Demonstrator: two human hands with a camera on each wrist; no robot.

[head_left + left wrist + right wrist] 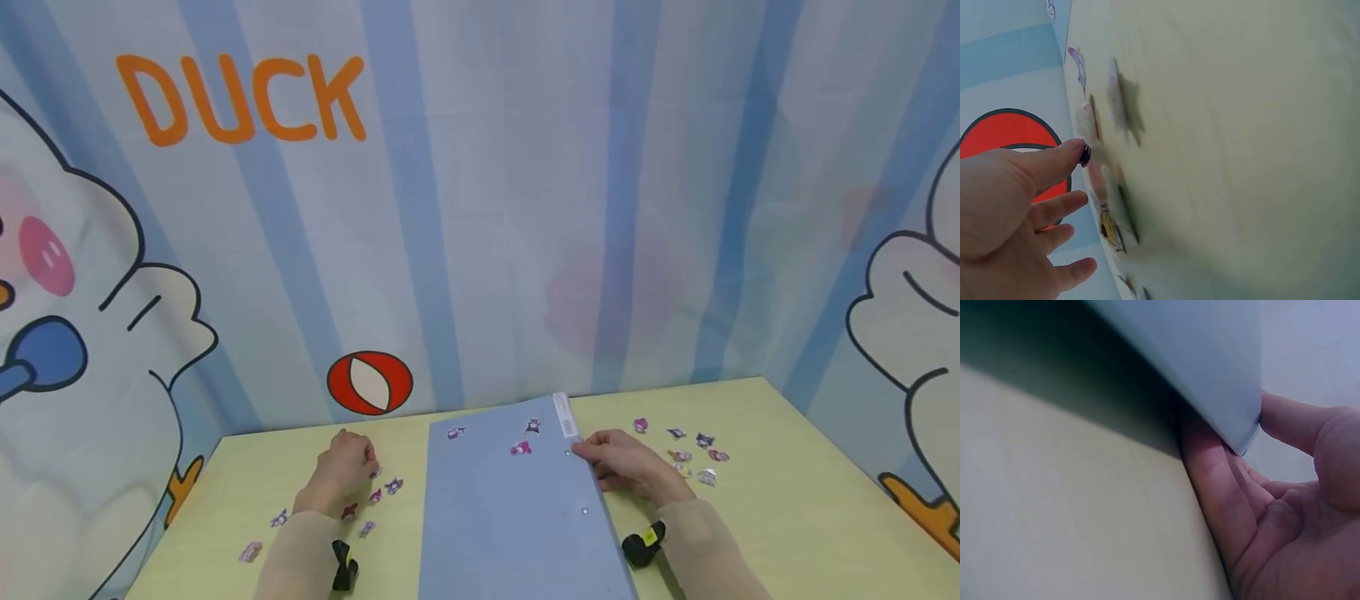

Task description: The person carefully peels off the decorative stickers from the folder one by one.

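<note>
My left hand point(345, 467) is over the left part of the table. In the left wrist view, a small dark sticker point(1085, 155) shows at the tip of its thumb, pinched there; the index finger is mostly hidden. Several small cartoon stickers point(393, 485) lie near this hand. A light-blue folder point(510, 517) lies in the middle with a few stickers point(521, 448) near its top. At the folder's right edge, my right hand point(626, 462) grips it, thumb on top and fingers underneath. The right wrist view shows this edge raised off the table.
More small stickers point(705, 440) lie on the pale yellow table point(795, 517) to the right of my right hand. A white label point(566, 415) is at the folder's top right corner. Behind the table hangs a striped blue curtain point(517, 208) with cartoon ducks.
</note>
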